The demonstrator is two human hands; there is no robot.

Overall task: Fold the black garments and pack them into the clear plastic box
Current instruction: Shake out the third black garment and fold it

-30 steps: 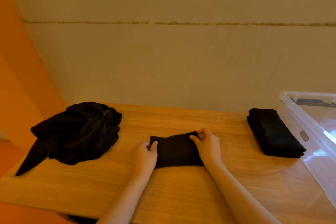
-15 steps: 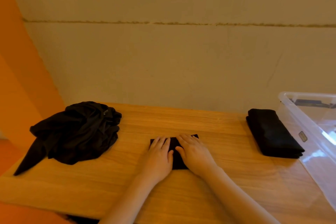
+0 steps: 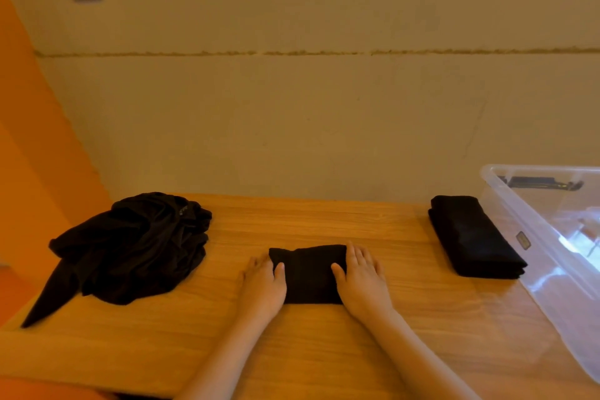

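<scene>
Both hands lay flat on the folded black garment (image 3: 310, 273) at the middle of the wooden table (image 3: 324, 351).

I saw the left hand (image 3: 263, 287) at its left edge and the right hand (image 3: 360, 279) at its right edge, fingers straight, pressing and gripping nothing. Left of that garment sat the crumpled black pile (image 3: 130, 247) (one end hanging over the table edge); right of it lay a folded black stack (image 3: 474, 237), just beside the clear plastic box (image 3: 545, 237).

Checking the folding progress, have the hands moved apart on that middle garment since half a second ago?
Yes. The left hand and right hand slid apart to opposite ends of the folded garment, which stays put on the table.
</scene>
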